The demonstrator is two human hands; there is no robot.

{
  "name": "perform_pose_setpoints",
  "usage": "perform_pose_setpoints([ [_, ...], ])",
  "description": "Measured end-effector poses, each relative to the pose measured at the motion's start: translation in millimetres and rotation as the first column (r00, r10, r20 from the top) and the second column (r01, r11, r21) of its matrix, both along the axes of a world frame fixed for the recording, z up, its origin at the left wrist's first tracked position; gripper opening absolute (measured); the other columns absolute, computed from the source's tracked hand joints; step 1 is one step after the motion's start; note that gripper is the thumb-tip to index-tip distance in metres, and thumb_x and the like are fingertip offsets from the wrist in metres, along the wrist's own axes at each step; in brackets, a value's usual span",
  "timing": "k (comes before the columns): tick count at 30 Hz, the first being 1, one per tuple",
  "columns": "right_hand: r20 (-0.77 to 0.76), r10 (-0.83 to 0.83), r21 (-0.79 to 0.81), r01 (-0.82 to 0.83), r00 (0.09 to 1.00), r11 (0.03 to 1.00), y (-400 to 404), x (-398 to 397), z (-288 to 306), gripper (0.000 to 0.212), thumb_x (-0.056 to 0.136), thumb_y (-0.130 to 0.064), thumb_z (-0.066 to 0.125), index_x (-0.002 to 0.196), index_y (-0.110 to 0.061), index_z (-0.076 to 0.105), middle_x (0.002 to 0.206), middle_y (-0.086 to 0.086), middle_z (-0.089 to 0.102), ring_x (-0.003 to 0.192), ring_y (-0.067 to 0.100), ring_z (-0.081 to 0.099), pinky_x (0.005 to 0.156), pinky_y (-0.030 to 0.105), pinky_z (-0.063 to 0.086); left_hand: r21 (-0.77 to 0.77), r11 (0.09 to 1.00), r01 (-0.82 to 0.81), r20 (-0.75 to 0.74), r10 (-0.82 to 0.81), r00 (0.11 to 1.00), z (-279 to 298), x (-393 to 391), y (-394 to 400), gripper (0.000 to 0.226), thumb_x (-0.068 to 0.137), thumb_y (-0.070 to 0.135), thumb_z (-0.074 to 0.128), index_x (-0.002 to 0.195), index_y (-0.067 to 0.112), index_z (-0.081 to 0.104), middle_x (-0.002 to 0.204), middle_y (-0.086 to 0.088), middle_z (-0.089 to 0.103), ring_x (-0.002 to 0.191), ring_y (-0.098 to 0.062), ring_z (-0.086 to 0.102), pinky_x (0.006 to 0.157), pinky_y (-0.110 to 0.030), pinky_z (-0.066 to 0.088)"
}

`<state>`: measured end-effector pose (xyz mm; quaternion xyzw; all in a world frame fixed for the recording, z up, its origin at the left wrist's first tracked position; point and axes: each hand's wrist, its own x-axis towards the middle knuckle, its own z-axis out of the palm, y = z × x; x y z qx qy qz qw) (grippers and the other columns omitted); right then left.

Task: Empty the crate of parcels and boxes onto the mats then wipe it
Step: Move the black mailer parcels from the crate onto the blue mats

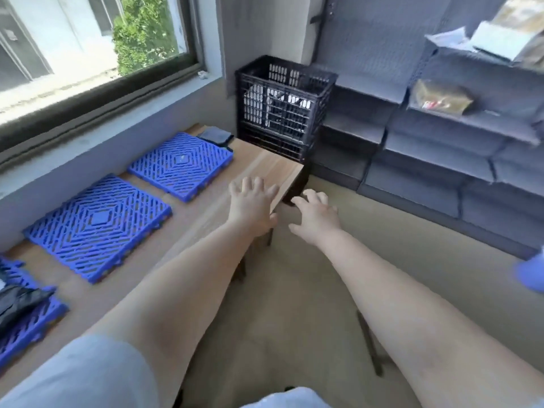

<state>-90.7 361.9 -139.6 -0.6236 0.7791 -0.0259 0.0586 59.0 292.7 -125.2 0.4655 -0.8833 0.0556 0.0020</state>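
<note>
A black slatted crate [282, 107] stands beyond the far end of the wooden table [265, 163]; white and dark parcels show through its slats. Two blue grid mats [98, 228] [181, 166] lie bare on the table by the wall. A third blue mat [26, 325] at the left edge carries a black parcel [20, 298]. A dark folded cloth [216, 135] lies at the table's far corner. My left hand [253, 201] hovers over the table's near corner, fingers spread. My right hand [316, 213] is stretched out beside it past the table edge, fingers apart, holding nothing.
Dark grey shelving [441, 148] fills the right side, with brown and white parcels [438, 97] on its upper shelves. A window [88, 39] runs along the wall at the left. Beige floor [294, 290] lies between table and shelves. Something blue [532, 272] shows at the right edge.
</note>
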Motion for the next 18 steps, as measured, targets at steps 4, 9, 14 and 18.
perform_pose_setpoints([
  [4,0.013,-0.13,-0.011,0.13,0.991,0.991,32.1,-97.0,4.9,0.064,0.083,-0.044,0.067,0.141,-0.029,0.044,0.148,0.002,0.034,0.135,0.028,0.027,0.1,0.044,0.037,0.014,0.994,0.106,0.027,-0.107,0.994,-7.8,-95.5,24.1,0.067,0.089,0.054,0.053,0.146,0.031,0.029,0.147,-0.014,0.034,0.135,-0.039,0.028,0.108,-0.062,0.024],
  [9,0.016,-0.233,-0.023,0.234,0.972,0.972,53.9,-182.6,9.4,0.066,0.083,-0.043,0.068,0.143,-0.031,0.043,0.146,0.001,0.038,0.134,0.027,0.03,0.102,0.041,0.035,-0.004,0.98,0.197,0.027,-0.197,0.98,-9.7,-185.7,31.8,0.068,0.087,0.056,0.053,0.145,0.03,0.028,0.143,-0.011,0.037,0.132,-0.036,0.031,0.107,-0.059,0.025],
  [14,0.028,-0.294,-0.007,0.294,0.956,0.956,45.9,-237.1,6.9,0.065,0.084,-0.039,0.068,0.143,-0.03,0.042,0.151,0.003,0.033,0.137,0.028,0.027,0.106,0.043,0.032,-0.005,0.964,0.267,0.016,-0.267,0.964,-13.3,-257.4,12.1,0.064,0.089,0.055,0.05,0.143,0.029,0.029,0.139,-0.011,0.038,0.13,-0.035,0.033,0.109,-0.059,0.025],
  [18,0.015,-0.321,0.009,0.32,0.947,0.947,11.6,-272.4,2.5,0.067,0.084,-0.036,0.068,0.144,-0.03,0.04,0.154,0.004,0.03,0.139,0.029,0.026,0.108,0.043,0.031,-0.004,0.95,0.312,0.018,-0.312,0.95,-18.2,-302.7,-26.6,0.066,0.089,0.057,0.049,0.145,0.03,0.028,0.142,-0.011,0.036,0.13,-0.036,0.031,0.108,-0.058,0.025],
])
